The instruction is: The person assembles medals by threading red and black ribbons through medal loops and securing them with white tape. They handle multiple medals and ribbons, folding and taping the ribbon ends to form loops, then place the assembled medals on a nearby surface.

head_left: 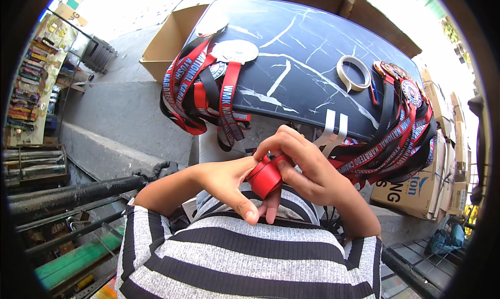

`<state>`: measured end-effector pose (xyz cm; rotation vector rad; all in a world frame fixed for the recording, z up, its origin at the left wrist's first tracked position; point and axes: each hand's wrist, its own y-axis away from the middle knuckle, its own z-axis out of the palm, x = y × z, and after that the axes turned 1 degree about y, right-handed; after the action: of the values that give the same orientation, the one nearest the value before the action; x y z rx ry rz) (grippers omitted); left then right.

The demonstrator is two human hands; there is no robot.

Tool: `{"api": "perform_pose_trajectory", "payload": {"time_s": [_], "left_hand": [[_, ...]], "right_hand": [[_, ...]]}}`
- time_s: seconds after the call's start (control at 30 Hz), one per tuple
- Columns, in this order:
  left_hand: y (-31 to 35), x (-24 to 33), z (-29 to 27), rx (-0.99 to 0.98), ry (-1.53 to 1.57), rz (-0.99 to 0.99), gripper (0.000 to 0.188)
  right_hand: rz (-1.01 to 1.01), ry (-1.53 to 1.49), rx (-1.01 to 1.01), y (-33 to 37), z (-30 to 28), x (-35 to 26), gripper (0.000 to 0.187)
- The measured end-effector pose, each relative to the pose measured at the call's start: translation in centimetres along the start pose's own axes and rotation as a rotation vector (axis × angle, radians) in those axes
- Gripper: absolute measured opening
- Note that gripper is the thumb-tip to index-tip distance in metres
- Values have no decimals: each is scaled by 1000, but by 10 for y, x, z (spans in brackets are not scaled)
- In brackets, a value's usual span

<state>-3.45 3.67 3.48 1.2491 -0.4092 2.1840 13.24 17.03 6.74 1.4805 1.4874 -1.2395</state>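
Note:
A red ribbon (pixel 265 179) is wound in a loop around the fingers of my left hand (pixel 225 183), in front of my body. My left thumb sticks out, apart from the loop, and some fingertips show below it. My right hand (pixel 308 168) pinches the upper right of the loop between thumb and curled fingers. Beyond my hands, silver-coloured medals (pixel 235 51) lie on a black marbled table (pixel 312 33), their red and black printed ribbons (pixel 227 91) hanging over its edge. At the right, bronze-coloured medals (pixel 411 93) lie with similar ribbons (pixel 396 137) draped down.
A tape roll (pixel 341 74) and a pen (pixel 374 93) lie near the right medals. Two pale strips (pixel 329 123) stick out over the table's near edge. Cardboard boxes stand left (pixel 165 44) and right (pixel 406 192). Metal railing (pixel 78 200) and loaded shelves (pixel 36 85) line the left.

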Motion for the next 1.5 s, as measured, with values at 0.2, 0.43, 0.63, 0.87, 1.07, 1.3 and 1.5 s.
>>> {"api": "perform_pose_trajectory", "payload": {"time_s": [0.2, 0.43, 0.63, 0.87, 1.07, 1.3, 1.5], "left_hand": [[2, -7, -17, 61, 19, -43, 88], [3, -4, -22, -22, 10, -351, 32], [14, -4, -26, 217, -240, -470, 26], [10, 0, -16, 188, -447, -284, 34], [5, 4, -22, 322, -731, -109, 48], [6, 18, 8, 892, -1425, 84, 56], [3, 14, 18, 774, -1062, 241, 40]], "right_hand": [[-133, -125, -105, 8, -7, 15, 47], [-44, -96, -147, 35, -8, 7, 81], [-30, 89, -57, 35, 2, 4, 72], [13, 172, -60, 31, 15, 11, 64], [-115, 303, 67, 28, 23, 26, 65], [-104, 393, 204, 31, 14, 15, 63], [-26, 362, 246, 26, 12, 5, 63]]}}
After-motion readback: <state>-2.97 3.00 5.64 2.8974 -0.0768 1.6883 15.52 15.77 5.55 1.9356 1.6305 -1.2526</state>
